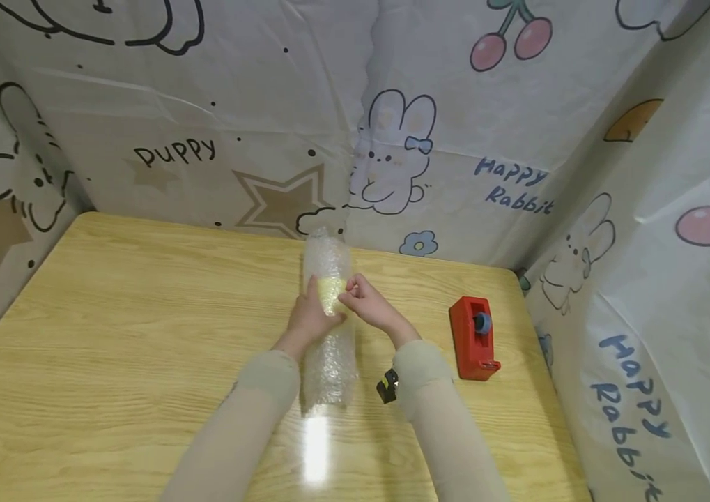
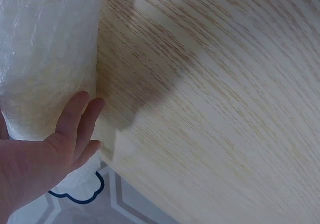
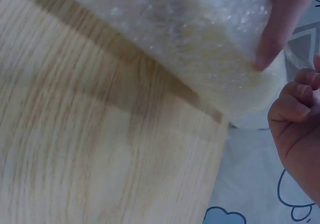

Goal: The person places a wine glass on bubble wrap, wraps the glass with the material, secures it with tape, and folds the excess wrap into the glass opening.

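A long bundle in bubble wrap lies lengthwise on the wooden table, a yellow patch showing at its middle. My left hand holds the bundle, thumb across the top and fingers along the left side. The left wrist view shows those fingers against the wrap. Right by the yellow patch, my right hand has its fingers curled, thumb and forefinger close together at the bundle's right edge. In the right wrist view, the curled fingers are beside the wrap; I cannot tell whether they pinch anything.
A red tape dispenser with a small blue-grey roll stands on the wooden table to the right. Beside the right sleeve is a small black object. Printed cloth hangs behind and on both sides.
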A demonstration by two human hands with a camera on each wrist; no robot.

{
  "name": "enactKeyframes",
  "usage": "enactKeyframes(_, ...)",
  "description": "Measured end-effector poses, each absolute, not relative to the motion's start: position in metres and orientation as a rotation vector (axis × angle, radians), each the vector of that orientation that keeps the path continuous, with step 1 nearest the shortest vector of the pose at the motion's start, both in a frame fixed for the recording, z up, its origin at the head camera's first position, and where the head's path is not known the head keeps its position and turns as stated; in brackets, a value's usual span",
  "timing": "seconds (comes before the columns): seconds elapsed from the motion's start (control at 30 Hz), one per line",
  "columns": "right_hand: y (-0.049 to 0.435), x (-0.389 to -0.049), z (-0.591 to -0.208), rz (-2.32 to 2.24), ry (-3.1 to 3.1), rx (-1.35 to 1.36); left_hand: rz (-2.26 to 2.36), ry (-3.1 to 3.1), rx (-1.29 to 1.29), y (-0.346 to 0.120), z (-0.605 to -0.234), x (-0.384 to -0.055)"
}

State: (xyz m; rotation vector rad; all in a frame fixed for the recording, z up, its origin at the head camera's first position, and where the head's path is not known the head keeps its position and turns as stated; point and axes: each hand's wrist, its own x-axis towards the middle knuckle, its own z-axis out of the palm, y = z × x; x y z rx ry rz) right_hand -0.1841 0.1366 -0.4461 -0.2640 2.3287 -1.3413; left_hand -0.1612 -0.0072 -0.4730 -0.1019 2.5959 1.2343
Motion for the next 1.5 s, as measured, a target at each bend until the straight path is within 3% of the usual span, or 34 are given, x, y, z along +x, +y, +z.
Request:
enactKeyframes(0.53,0.142,-0.190,-0.470,-1.194,2.432,-0.056,1.197,2.639,-0.078,-0.001,-0.471,-0.161)
enactKeyframes(1.23,0.150,-0.195,-0.476,-1.328,2.301,-0.108,1.196,2.626,-0.105,-0.003,-0.474,-0.162)
enactKeyframes(1.5,0.153,-0.191,-0.483,-1.269,2.351,0.089,1.202,2.611,-0.121,-0.004,-0.474,-0.161)
